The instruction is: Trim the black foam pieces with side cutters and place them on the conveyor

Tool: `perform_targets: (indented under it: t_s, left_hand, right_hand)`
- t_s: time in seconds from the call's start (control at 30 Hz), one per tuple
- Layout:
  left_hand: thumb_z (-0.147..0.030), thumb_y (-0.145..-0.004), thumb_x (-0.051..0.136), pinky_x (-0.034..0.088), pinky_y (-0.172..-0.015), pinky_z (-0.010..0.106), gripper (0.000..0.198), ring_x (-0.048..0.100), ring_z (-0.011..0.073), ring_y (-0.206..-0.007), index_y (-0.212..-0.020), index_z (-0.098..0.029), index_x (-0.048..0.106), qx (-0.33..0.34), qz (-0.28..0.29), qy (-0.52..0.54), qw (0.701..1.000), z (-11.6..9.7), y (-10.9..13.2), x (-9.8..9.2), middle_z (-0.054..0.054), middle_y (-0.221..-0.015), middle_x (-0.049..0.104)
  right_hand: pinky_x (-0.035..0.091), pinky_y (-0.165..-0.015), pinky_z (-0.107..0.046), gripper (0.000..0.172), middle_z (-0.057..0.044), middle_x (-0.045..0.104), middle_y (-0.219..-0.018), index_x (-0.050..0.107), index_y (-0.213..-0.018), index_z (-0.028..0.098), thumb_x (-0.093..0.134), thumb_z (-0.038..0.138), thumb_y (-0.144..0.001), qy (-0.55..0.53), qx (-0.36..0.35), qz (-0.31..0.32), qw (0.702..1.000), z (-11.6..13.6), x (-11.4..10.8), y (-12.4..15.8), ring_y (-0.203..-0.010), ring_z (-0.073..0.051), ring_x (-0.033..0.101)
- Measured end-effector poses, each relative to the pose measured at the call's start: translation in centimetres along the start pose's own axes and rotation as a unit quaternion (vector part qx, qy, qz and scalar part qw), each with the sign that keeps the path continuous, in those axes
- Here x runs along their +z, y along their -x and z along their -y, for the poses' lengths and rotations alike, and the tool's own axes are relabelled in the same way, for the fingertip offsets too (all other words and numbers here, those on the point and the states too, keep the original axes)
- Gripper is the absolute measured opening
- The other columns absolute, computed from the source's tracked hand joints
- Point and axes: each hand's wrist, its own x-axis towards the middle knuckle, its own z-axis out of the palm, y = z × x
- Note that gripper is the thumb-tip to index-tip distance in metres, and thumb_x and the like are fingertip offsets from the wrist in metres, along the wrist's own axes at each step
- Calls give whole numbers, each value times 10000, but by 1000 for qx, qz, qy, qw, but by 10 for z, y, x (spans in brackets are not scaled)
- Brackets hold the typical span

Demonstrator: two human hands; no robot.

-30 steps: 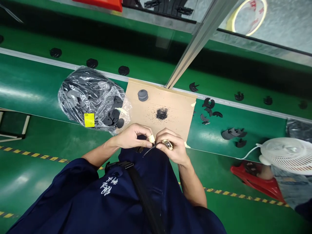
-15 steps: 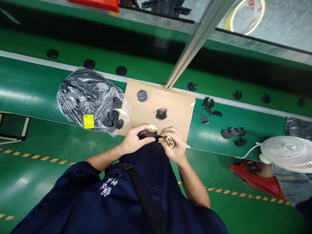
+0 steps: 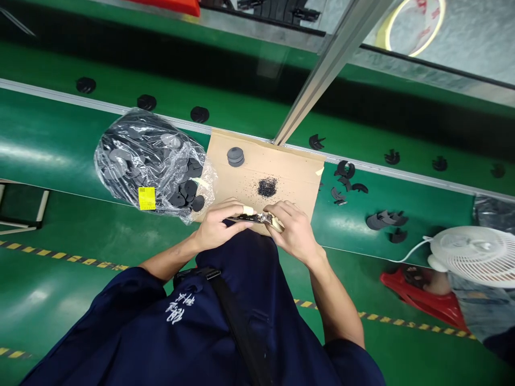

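My left hand [image 3: 217, 224], a pale yellow wrap on one finger, pinches a thin black plastic part [image 3: 240, 218] low over the cardboard's near edge. Closed around a small metal tool with a yellowish handle [image 3: 276, 224] is my right hand [image 3: 295, 228]. The tool's shiny tip meets the right end of the black part; its exact kind cannot be made out. Beyond my hands, a pile of black crumbs [image 3: 267, 187] lies on the cardboard sheet [image 3: 298, 171]. A short stack of black discs [image 3: 235, 156] stands at the sheet's upper left.
A clear bag of black discs [image 3: 148, 161] lies left. Curved black pieces [image 3: 344, 170] and more stacked ones [image 3: 384, 220] lie right, near a white fan [image 3: 475, 252]. A metal post [image 3: 314, 86] rises behind the cardboard. Black parts [image 3: 200, 114] sit spaced along the green belt.
My right hand has shifted slightly right and up. The metal tool, earlier tucked in its palm, now points at the part's right end. My left hand keeps hold of the part.
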Motion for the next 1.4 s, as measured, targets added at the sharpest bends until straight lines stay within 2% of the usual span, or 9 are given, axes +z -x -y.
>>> perform_targets:
  t_s: [0.23,0.37,0.57,0.7,0.83,0.97,1.07,1.23,1.4]
  left_hand:
    - [-287,-888,781,569,-699,272,177,690,150,-749,-1006,-155,776,-3,-5,15,1000,3,-1,1,79,-847,772]
    - [-271,-874,796,557,-669,261,166,676,144,-725,-991,-154,782,3,-13,21,1000,7,-2,3,72,-813,765]
    - [-317,-872,796,583,-697,251,183,705,147,-734,-958,-157,783,-32,0,13,999,18,-7,2,66,-827,772]
    - [-337,-896,760,610,-823,266,259,743,164,-848,-1081,-155,754,-80,3,-25,996,36,-15,1,73,-953,788]
    - [-291,-942,683,615,-859,290,322,743,173,-895,-1239,-167,697,-82,65,-62,993,60,-28,12,75,-1022,778]
    - [-250,-974,609,600,-936,346,340,730,213,-1033,-1304,-198,670,-23,148,-114,982,81,-41,33,96,-1154,751]
    - [-239,-986,578,593,-895,357,333,716,224,-994,-1301,-191,672,2,165,-158,974,92,-46,43,106,-1103,743]
    - [-335,-969,632,556,-878,398,251,667,229,-920,-1127,-168,731,-32,62,-163,984,102,-40,33,106,-999,752]
    - [-523,-886,726,574,-826,331,404,707,192,-899,-1022,-143,699,-150,-55,32,987,94,-21,20,91,-975,748]
  right_hand:
    - [435,-755,-340,220,-91,708,-881,665,-1127,169,501,245,-1002,53,-8,19,998,-1,-4,-3,-818,-232,607]
    - [399,-710,-315,235,-91,714,-850,682,-1064,160,468,245,-1014,88,-1,58,994,0,-8,-6,-765,-217,602]
    - [309,-639,-284,213,-59,740,-860,685,-945,197,479,143,-939,80,56,157,983,-9,-13,-16,-737,-188,625]
    - [289,-643,-308,214,-106,750,-927,685,-984,174,475,171,-941,182,135,173,958,-24,-15,-31,-809,-230,643]
    - [348,-733,-328,246,-167,737,-978,676,-1064,124,461,154,-949,269,181,191,927,-40,-15,-44,-922,-271,646]
    - [373,-825,-355,279,-210,721,-1050,652,-1131,88,442,133,-952,287,184,204,918,-46,-12,-47,-1024,-304,630]
    - [379,-856,-369,286,-219,713,-1056,638,-1156,77,445,135,-952,293,194,200,915,-49,-11,-45,-1057,-318,621]
    - [417,-871,-380,247,-206,713,-1066,629,-1141,106,531,238,-956,245,218,132,935,-61,-6,-31,-1038,-316,632]
    - [456,-736,-325,369,-91,708,-987,595,-1193,152,639,389,-913,-34,222,37,974,-63,16,-17,-826,-231,625]
